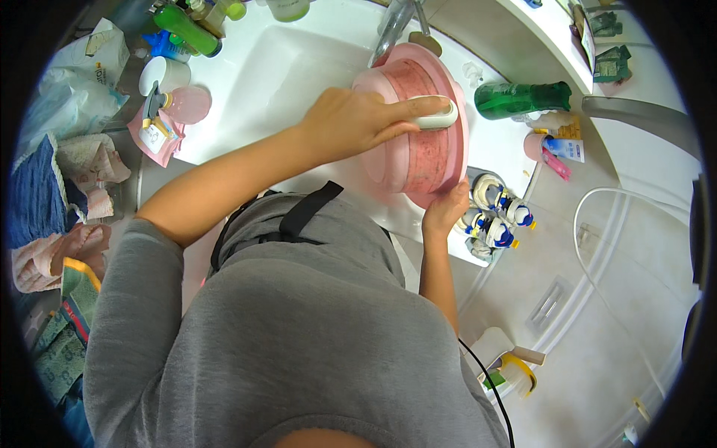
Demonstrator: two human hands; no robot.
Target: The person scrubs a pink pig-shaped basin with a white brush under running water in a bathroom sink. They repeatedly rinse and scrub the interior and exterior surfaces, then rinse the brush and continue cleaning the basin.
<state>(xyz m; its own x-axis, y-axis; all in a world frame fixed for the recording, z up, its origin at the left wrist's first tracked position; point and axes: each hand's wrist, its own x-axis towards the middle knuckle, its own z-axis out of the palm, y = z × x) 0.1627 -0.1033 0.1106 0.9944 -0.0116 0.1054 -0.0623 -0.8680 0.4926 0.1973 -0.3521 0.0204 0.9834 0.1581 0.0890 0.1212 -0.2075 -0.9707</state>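
Note:
A pink plastic basin is tipped on its side over the white washbasin, its underside facing left. Dark specks and streaks mark the reddish band around its outer wall. My left hand reaches across and presses a small white-and-grey handled block, apparently a scrubbing brush, against that band, the index finger stretched along its top. Whatever lies on the brush's underside is hidden. At the basin's lower rim, my right hand grips the edge; part of its fingers is out of sight behind the plastic.
A metal faucet stands behind the basin. Child-sized sneakers sit on the counter's right corner. Near them lie a green bottle and a pink cup. A pink pump bottle and a white jar stand left.

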